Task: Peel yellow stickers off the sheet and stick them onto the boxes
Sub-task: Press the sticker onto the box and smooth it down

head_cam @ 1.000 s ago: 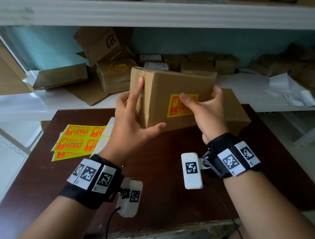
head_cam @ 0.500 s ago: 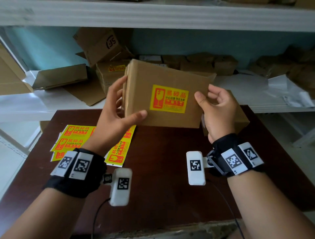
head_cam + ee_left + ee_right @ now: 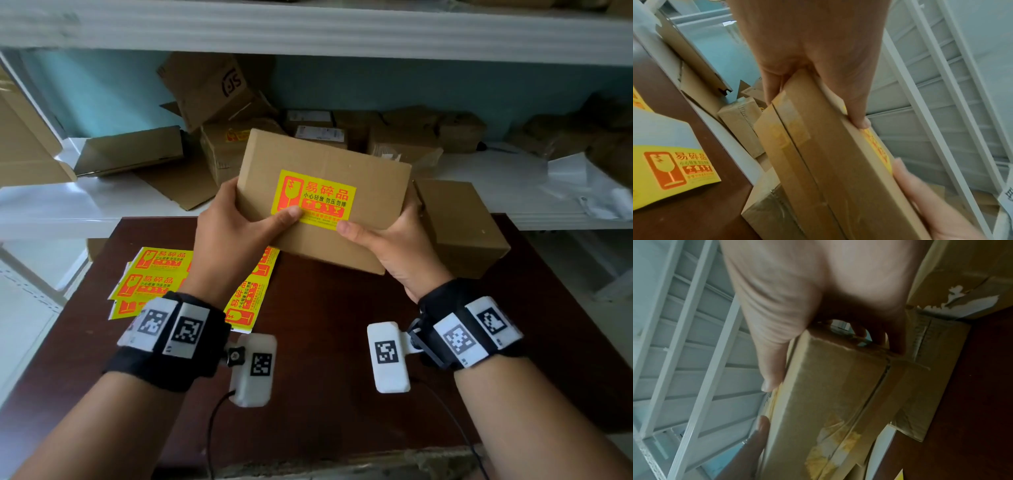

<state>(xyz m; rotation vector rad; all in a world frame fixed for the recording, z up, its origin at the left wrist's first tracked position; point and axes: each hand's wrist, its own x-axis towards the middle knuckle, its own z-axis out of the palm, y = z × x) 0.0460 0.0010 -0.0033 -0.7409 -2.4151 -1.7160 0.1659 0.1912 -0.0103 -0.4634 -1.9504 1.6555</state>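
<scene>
I hold a flat cardboard box (image 3: 373, 178) above the dark table, its broad face tilted toward me. A yellow sticker (image 3: 318, 195) with red print is stuck on that face. My left hand (image 3: 236, 233) grips the box's left edge, thumb pressing the sticker's lower left corner. My right hand (image 3: 397, 240) grips the right edge, thumb on the sticker's lower right corner. The left wrist view shows the box (image 3: 830, 162) edge-on, my left hand (image 3: 818, 68) clamped around it. From the right wrist, the taped side of the box (image 3: 838, 386) shows. Yellow sticker sheets (image 3: 154, 277) lie on the table at left.
A second cardboard box (image 3: 459, 229) sits on the dark brown table (image 3: 325, 342) behind my right hand. White shelving (image 3: 85, 202) beyond the table holds several cardboard boxes and flattened cartons. White plastic wrapping (image 3: 589, 192) lies at the far right of the shelf.
The box has tipped so its stickered face points toward me and has come lower. Both thumbs have moved onto the sticker's lower corners.
</scene>
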